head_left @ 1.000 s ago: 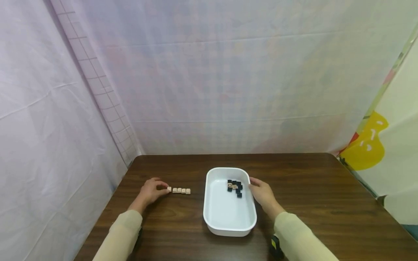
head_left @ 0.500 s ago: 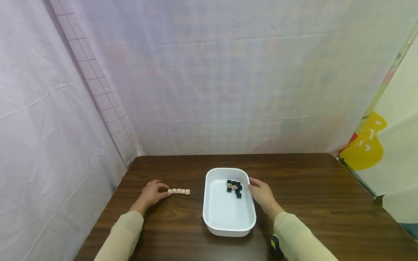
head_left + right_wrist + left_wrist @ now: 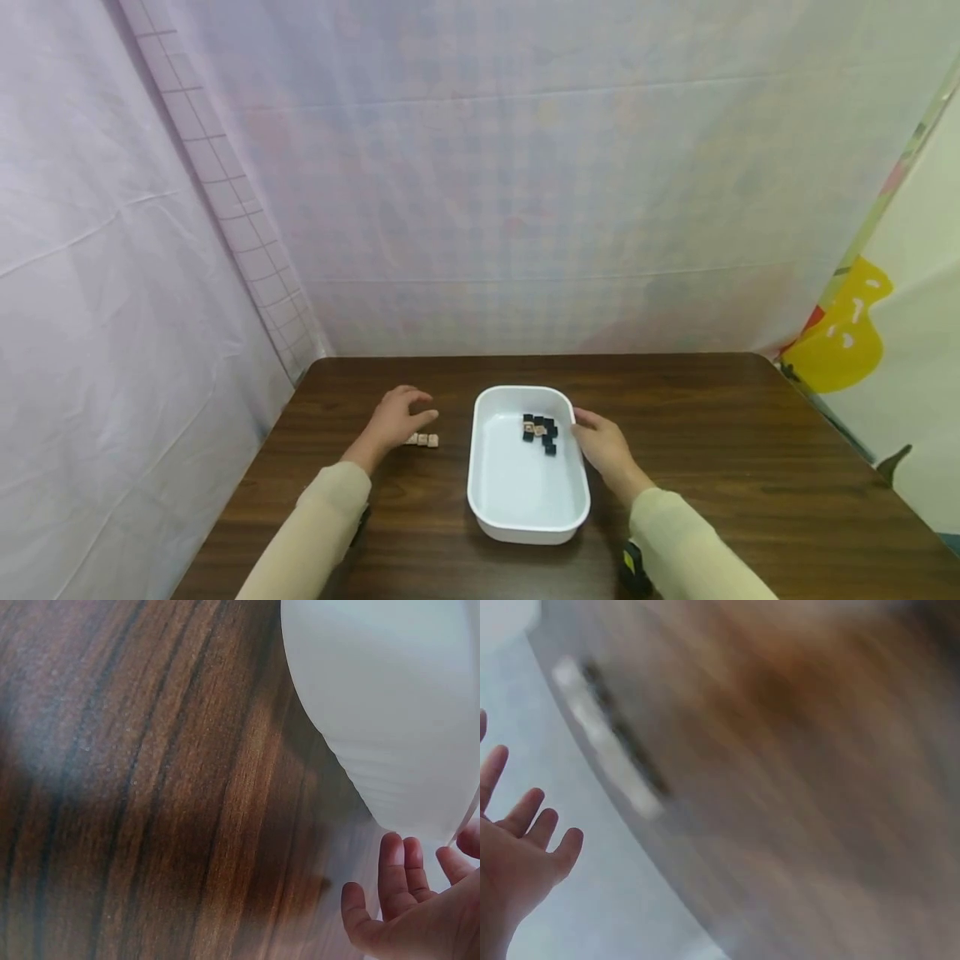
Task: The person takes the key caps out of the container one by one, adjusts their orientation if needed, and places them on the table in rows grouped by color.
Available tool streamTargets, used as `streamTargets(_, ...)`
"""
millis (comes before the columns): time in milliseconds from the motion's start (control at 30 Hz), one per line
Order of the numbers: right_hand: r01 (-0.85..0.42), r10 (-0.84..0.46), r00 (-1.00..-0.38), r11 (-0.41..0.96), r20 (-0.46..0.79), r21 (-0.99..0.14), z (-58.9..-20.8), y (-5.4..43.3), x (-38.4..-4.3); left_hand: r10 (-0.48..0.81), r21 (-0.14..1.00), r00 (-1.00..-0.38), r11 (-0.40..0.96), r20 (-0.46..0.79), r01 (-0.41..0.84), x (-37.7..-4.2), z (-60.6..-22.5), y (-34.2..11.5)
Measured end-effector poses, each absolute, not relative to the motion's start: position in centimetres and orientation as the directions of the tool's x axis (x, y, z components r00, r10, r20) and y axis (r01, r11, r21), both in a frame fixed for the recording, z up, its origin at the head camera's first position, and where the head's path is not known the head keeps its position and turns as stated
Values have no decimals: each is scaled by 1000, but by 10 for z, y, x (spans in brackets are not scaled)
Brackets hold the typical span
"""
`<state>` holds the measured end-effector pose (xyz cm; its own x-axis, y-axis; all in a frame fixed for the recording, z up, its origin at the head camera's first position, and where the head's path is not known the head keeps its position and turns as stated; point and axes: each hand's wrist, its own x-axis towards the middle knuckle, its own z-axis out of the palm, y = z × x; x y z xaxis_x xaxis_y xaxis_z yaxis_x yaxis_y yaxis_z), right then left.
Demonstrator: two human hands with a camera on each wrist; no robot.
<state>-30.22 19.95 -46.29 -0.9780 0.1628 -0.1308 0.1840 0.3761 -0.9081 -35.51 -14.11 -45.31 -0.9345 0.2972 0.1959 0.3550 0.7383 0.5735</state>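
Observation:
A row of several cream keycaps (image 3: pixel 428 440) lies on the brown wooden table, partly hidden in the head view by my left hand (image 3: pixel 392 422). That hand is raised over the row with its fingers apart and nothing between them. In the left wrist view the row of cream keycaps (image 3: pixel 607 739) is blurred, away from the spread fingers. My right hand (image 3: pixel 606 450) holds the right rim of a white rectangular tray (image 3: pixel 517 504). In the right wrist view its fingertips lie at the tray's outer wall (image 3: pixel 390 712). Black keycaps (image 3: pixel 549 434) and a couple of cream ones (image 3: pixel 539 431) sit inside the tray.
The wooden table (image 3: pixel 697 417) extends to both sides of the tray. Pale cloth sheets (image 3: pixel 525 208) hang behind the table and on the left. At the right, another sheet carries a yellow shape (image 3: pixel 836 350).
My left hand first pushed the leftmost cream keycap up against the row, then let go, lifted and moved right over it. The right hand and tray stay in place.

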Motion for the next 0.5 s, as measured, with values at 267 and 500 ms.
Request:
streamTargets(267, 184, 164, -978, 381, -130, -906, -463, 198, -302, 396, 509, -904, 751, 161, 420, -358, -436, -65)
streamTargets(500, 158, 157, -982, 396, -102, -905, -463, 196, -301, 480, 285, -870, 824, 111, 490, -362, -440, -20)
